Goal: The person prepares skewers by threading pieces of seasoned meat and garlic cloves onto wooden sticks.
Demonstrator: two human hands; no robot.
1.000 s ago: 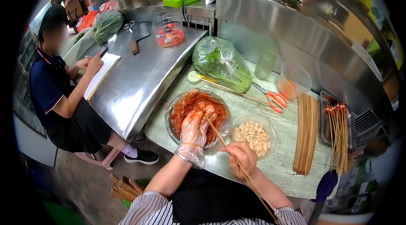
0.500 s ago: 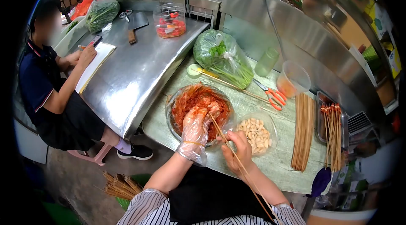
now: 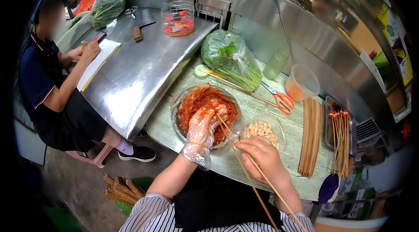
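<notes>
My left hand [image 3: 201, 129], in a clear plastic glove with a rubber band at the wrist, is inside a bowl [image 3: 176, 123] of red, sauce-coated meat [image 3: 196, 96]. Its fingers close around a piece of that food where the tips of two bamboo skewers [image 3: 231, 135] meet; the fingertips are partly hidden. Bare, my right hand [image 3: 261, 155] pinches one skewer between thumb and fingers, while the other runs alongside, apart from the palm. Beneath and behind the right hand is a clear bowl of peeled garlic cloves [image 3: 264, 130].
A bundle of bare skewers [image 3: 311, 138] and loaded skewers [image 3: 340, 140] lie to the right. Orange-handled scissors [image 3: 283, 102], a plastic tub [image 3: 302, 82] and bagged greens [image 3: 231, 59] stand behind. At left, a seated person [image 3: 56, 70] writes beside a cleaver [image 3: 143, 22].
My right hand has turned over, back upward, and shifted slightly right, over the garlic bowl. The two skewers have spread apart at their lower ends. My left hand stays in the meat bowl.
</notes>
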